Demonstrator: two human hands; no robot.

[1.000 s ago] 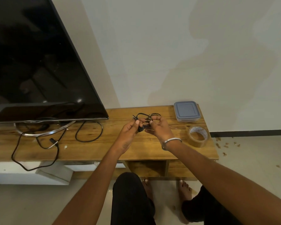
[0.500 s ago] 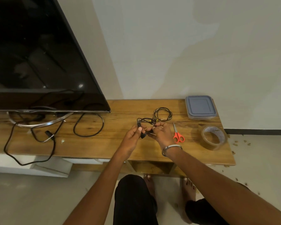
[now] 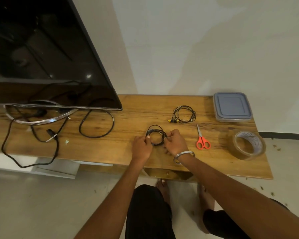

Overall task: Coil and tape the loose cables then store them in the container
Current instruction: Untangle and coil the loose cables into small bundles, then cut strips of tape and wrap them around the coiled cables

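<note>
i held the thin black cable [image 3: 156, 135] as a small coil near the front edge of the bench, my left hand [image 3: 141, 149] pinching its left side and my right hand [image 3: 175, 144] pinching its right. it looked light and springy, likely to unwind if let go, so i judged the crossing strands the place to keep hold. another coiled cable [image 3: 184, 114] lay behind, with scissors [image 3: 202, 140], tape roll [image 3: 248, 145] and lidded container [image 3: 232, 106] toward the right end.

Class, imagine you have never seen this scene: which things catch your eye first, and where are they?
Both hands, left and right, hold a black cable coil at the middle of the wooden table. Red scissors lie to the right, near a tape roll. A big dark television fills the left.
</note>
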